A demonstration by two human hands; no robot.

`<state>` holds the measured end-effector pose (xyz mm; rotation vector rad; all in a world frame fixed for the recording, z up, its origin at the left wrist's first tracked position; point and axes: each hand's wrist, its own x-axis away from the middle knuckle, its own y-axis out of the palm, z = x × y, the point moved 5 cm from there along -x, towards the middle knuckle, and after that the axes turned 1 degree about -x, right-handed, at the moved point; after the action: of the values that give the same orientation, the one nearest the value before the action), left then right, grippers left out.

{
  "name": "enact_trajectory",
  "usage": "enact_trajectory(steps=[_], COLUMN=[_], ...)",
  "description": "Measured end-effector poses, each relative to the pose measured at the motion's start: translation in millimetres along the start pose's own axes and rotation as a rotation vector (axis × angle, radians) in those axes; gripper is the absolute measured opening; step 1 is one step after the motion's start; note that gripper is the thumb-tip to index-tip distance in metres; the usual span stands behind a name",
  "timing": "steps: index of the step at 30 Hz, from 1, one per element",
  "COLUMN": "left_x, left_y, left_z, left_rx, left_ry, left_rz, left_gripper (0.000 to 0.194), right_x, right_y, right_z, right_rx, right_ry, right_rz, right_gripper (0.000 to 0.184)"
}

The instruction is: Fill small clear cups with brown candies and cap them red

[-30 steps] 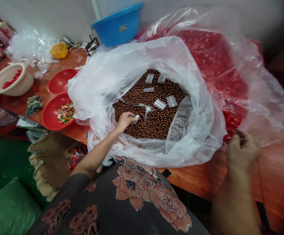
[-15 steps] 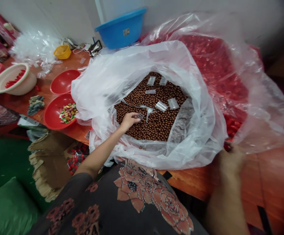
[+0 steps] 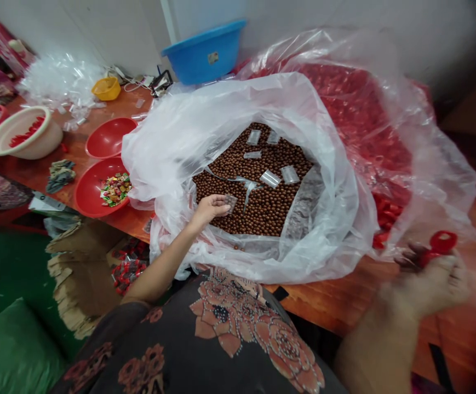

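Over the open bag of small brown balls [image 3: 258, 213], my left hand [image 3: 210, 210] pinches a clear plastic tube [image 3: 231, 203]; what is inside the tube is hard to make out. Several other clear tubes [image 3: 270, 178] lie on the balls. Off to the right of the bag, my right hand [image 3: 437, 284] is closed around a red plastic cap [image 3: 442, 243] with a round, ring-like top. That hand is blurred by motion. Behind it and to its left, a large clear bag holds many red plastic pieces [image 3: 388, 210].
A blue basin [image 3: 205, 54] stands against the wall. To the left are red bowls [image 3: 110, 137], one with wrapped candies [image 3: 115, 189], a white basin [image 3: 28, 148] and a yellow basket [image 3: 106, 88]. Below the table edge, a cardboard box [image 3: 77, 273] holds red-capped tubes [image 3: 128, 273].
My right hand has moved right, away from the edge of the bag of red pieces, and the red cap now shows in it. My left hand has shifted slightly left and nearer with the tube.
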<state>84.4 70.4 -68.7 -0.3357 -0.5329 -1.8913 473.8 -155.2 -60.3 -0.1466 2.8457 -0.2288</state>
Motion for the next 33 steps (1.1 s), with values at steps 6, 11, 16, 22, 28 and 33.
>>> enact_trajectory(steps=[6, 11, 16, 22, 28, 33], left_x=[24.0, 39.6, 52.0, 62.7, 70.5, 70.1], left_y=[3.5, 20.4, 40.6, 51.6, 54.7, 52.2], left_z=[9.4, 14.2, 11.2, 11.7, 16.0, 18.5], left_rx=[-0.036, 0.012, -0.010, -0.068, -0.177, -0.211], left_ry=[0.065, 0.135, 0.168, 0.221, 0.266, 0.287], left_rz=[-0.054, -0.157, -0.232, -0.260, -0.199, -0.178], left_gripper=[0.046, 0.045, 0.043, 0.038, 0.037, 0.040], right_x=[36.7, 96.7, 147.8, 162.1, 165.0, 158.4], right_y=[15.6, 52.4, 92.4, 105.9, 99.4, 98.1], right_z=[-75.5, -101.5, -119.4, -133.5, -137.2, -137.1], right_rx=[-0.428, -0.460, -0.243, -0.167, -0.093, -0.139], right_ry=[0.030, 0.160, -0.018, -0.164, -0.322, -0.376], right_rz=[-0.238, -0.724, -1.161, -1.255, -1.198, -1.106], right_gripper=[0.027, 0.046, 0.039, 0.037, 0.030, 0.029])
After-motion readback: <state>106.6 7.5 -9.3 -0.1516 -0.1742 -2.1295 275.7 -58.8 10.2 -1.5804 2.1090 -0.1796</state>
